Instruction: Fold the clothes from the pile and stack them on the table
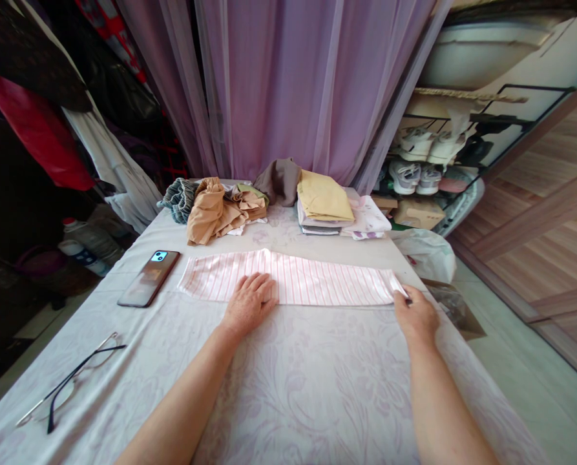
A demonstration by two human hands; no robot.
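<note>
Lying across the bench, the pink-striped garment makes a long flat shape, by my judgement only partly folded; behind it, the crumpled heap on the left seems not folded yet, while the neat stack on the right seems finished; the left hand lies palm-down on the garment, fingers extended, the right hand pinches its end

The left forearm extends forward, bare, and angles inward to the right. The left hand rests palm down, its fingers gently bent, its thumb on the right side. The right forearm extends forward, bare, and angles inward to the left. The right hand forms a pinch grip between thumb and fingers. The 2 hands are well apart.
</note>
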